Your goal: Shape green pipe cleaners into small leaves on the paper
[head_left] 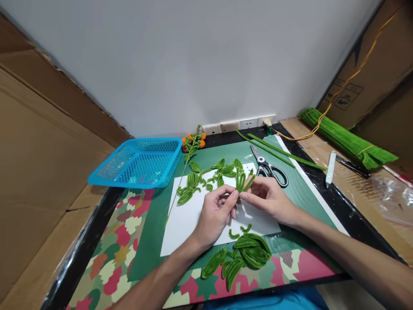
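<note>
Over a white sheet of paper point(187, 224), my left hand point(217, 211) pinches the base of a green pipe cleaner point(240, 181) bent into narrow upright loops. My right hand point(267, 196) grips the same piece between thumb and fingers, close to the left fingertips. Behind the hands, several finished-looking green pipe-cleaner leaves point(192, 180) and short curled bits lie on the paper. Nearer to me rests a second pile of leaves point(253, 249). Scissors point(267, 165) with black and grey handles lie just past my right hand.
A blue perforated basket point(142, 183) stands at the left. A green stem with orange flowers point(193, 142) lies beside it. Long green pipe cleaners point(284, 150) cross the green mat point(148, 232). At right are a green bundle point(348, 135), a white pen-like tool point(331, 168) and a hanging yellow-orange cord point(342, 88).
</note>
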The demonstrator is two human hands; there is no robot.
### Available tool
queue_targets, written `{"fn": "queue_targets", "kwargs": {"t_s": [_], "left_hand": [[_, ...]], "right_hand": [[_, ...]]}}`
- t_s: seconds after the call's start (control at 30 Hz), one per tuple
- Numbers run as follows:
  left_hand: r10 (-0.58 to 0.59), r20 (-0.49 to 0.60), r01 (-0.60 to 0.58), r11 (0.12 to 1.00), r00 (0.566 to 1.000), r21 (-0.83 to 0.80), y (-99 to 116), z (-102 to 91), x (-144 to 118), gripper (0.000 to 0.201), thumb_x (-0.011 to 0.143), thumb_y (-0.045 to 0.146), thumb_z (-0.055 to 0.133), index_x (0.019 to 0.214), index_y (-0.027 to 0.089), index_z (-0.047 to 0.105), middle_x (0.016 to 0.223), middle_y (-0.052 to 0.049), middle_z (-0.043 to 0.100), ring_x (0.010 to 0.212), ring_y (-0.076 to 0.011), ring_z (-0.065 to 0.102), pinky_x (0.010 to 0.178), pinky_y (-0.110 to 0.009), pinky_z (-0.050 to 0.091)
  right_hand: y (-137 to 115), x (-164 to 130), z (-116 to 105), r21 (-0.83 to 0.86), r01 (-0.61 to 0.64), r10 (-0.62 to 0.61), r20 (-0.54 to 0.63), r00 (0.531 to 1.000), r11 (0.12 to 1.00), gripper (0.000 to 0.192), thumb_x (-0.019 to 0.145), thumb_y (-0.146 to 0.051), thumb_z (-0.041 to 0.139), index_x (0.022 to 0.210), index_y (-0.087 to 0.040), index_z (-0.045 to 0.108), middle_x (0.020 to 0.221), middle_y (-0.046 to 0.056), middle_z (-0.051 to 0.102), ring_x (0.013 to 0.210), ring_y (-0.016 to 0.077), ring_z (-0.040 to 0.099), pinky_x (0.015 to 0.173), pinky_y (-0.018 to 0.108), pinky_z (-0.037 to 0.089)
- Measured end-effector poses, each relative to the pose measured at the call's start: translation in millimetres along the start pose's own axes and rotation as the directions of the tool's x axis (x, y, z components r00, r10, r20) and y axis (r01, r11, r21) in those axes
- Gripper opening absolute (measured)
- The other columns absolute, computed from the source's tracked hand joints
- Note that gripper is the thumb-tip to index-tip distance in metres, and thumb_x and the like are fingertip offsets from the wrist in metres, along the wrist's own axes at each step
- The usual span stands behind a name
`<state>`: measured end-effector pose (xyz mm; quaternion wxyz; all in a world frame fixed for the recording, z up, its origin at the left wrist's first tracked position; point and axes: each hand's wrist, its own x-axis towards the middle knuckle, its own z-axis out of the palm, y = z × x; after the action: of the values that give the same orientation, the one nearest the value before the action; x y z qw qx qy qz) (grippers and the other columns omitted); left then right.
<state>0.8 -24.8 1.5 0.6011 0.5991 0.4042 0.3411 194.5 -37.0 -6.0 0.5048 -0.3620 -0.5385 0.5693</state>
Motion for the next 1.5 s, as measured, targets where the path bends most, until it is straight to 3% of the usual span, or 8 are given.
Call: {"fn": "queue_targets", "kwargs": {"t_s": [0.2,0.43,0.6,0.73,0.97,1.17,1.5], "left_hand": [[-0.012,-0.026,0.012,1.000,1.000,0.020,-3,0.1,1,0.032,0.100,0.048,0.067,0.091,0.019,0.057,0.057,0.005,0.063,0.040,-0.0064,0.047,0.042,-0.016,0.034],[-0.052,0.088,0.047,0.997,0.995,0.063,-6,1.1,0,0.029,0.101,0.045,0.065,0.093,0.018,0.060,0.064,0.002,0.065,0.046,-0.0077,0.049,0.045,-0.018,0.039],[-0.078,0.075,0.073,0.995,0.994,0.068,-6,1.1,1,0.032,0.100,0.046,0.066,0.085,0.017,0.061,0.060,0.002,0.064,0.045,-0.0082,0.048,0.044,-0.019,0.038],[-0.107,0.069,0.105,0.994,0.992,0.038,-5,-2.2,2,0.037,0.099,0.044,0.068,0.076,0.016,0.060,0.058,0.000,0.065,0.044,-0.0087,0.050,0.046,-0.020,0.039],[-0.102,0.086,0.098,0.994,0.991,0.046,-3,-2.2,3,0.036,0.101,0.046,0.066,0.081,0.016,0.063,0.059,0.001,0.064,0.045,-0.0081,0.049,0.046,-0.020,0.037],[-0.083,0.092,0.074,0.993,0.992,0.091,-2,-0.1,3,0.037,0.102,0.049,0.064,0.087,0.015,0.067,0.061,0.002,0.061,0.045,-0.0074,0.047,0.044,-0.019,0.036],[-0.083,0.078,0.078,0.995,0.994,0.059,-5,2.5,1,0.035,0.101,0.050,0.065,0.096,0.016,0.065,0.061,0.002,0.064,0.046,-0.0079,0.051,0.044,-0.016,0.040]], "right_hand": [[4,2,-1,0.050,-0.011,0.015,-0.083,0.996,0.999,0.029,0.089,-0.042,0.082,0.089,-0.019,0.065,0.073,-0.004,0.059,0.041,0.0064,0.049,0.037,0.020,0.036],[7,2,-3,0.034,0.007,-0.001,-0.158,0.987,0.999,0.028,0.086,-0.038,0.084,0.102,-0.020,0.070,0.092,0.001,0.071,0.046,0.0080,0.060,0.038,0.020,0.046],[4,3,-5,0.057,-0.037,0.045,-0.139,0.989,0.998,0.034,0.081,-0.035,0.089,0.105,-0.018,0.072,0.092,0.004,0.074,0.047,0.0082,0.061,0.039,0.019,0.048],[2,7,-5,0.099,-0.084,0.094,-0.110,0.989,0.992,0.035,0.076,-0.033,0.092,0.099,-0.016,0.072,0.087,0.003,0.075,0.045,0.0076,0.060,0.038,0.018,0.046],[7,11,-7,0.192,-0.113,0.138,-0.119,0.983,0.975,0.042,0.070,-0.035,0.095,0.097,-0.016,0.070,0.078,-0.001,0.072,0.043,0.0066,0.055,0.036,0.017,0.041],[4,11,-6,0.198,-0.186,0.201,-0.057,0.978,0.962,0.042,0.073,-0.050,0.091,0.082,-0.017,0.066,0.054,-0.007,0.059,0.040,0.0087,0.049,0.035,0.019,0.041],[7,8,-3,0.148,-0.103,0.121,-0.114,0.986,0.984,0.039,0.078,-0.048,0.090,0.077,-0.017,0.066,0.050,-0.006,0.060,0.037,0.0093,0.051,0.036,0.019,0.043]]}}
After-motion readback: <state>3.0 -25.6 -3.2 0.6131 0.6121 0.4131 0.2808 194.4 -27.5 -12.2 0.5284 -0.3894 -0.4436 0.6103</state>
